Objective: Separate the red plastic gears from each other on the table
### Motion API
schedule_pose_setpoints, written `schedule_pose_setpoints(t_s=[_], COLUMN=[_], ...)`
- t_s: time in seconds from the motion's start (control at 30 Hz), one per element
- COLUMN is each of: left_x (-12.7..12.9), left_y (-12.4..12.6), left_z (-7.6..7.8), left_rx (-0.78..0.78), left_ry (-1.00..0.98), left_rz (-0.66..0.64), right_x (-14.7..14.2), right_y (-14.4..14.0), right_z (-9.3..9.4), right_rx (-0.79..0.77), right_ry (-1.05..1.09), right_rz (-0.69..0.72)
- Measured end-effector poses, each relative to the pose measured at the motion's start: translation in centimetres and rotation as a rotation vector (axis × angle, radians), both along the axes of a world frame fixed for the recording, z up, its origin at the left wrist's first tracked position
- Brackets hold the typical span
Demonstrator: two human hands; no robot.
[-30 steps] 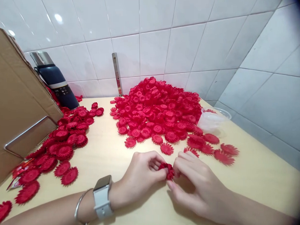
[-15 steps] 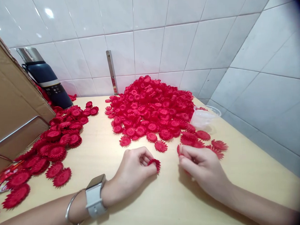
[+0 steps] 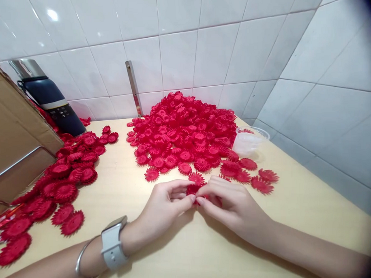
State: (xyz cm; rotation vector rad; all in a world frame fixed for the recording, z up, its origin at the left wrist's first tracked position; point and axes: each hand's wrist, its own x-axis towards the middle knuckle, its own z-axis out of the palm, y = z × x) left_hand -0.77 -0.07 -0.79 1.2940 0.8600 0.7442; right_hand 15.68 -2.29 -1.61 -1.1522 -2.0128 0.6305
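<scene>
Flower disc, red and fringed all round, is held near the front of the big heap of red flower discs, on the person's side of it and over the tabletop. The left hand has it in a narrow thumb-and-forefinger pinch. The right hand meets it from the other side, thumb and forefinger almost together; more red shows beneath those fingers, but whether they have closed on this piece or on another one I cannot tell.

Judging by its matt, cloth-like look, it should be very light, soft and fairly flexible, with enough nap not to slide off the skin. The pointed petals look like the weak part: they could fold under pressure or snag on a neighbour, such as the loose flower disc at the heap's near edge. Its flat centre seems the best place to take hold, pressing only lightly from both faces.
</scene>
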Motion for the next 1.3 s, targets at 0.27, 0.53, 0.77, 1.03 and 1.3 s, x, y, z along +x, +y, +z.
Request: schedule_pose_setpoints(t_s=[0.27,0.53,0.77,1.03,1.3], left_x=[0.1,0.2,0.5,0.2,0.3], left_y=[0.1,0.0,0.0,0.2,0.2], left_z=[0.3,0.5,0.5,0.4,0.2], left_rx=[-0.12,-0.136,-0.142,-0.156,-0.178], left_ry=[-0.011,0.013,0.01,-0.006,-0.032], left_rz=[0.024,0.013,0.037,-0.005,-0.027], right_x=[0.2,0.4,0.3,0.1,0.4], right_y=[0.8,1.0,1.0,0.2,0.4], right_z=[0.6,0.5,0.3,0.3,0.3], right_rx=[-0.472,-0.528,-0.512,-0.335,-0.609], right_ry=[0.318,0.437,0.407,0.209,0.361], right_rz=[-0.053,-0.046,-0.055,-0.017,0.014])
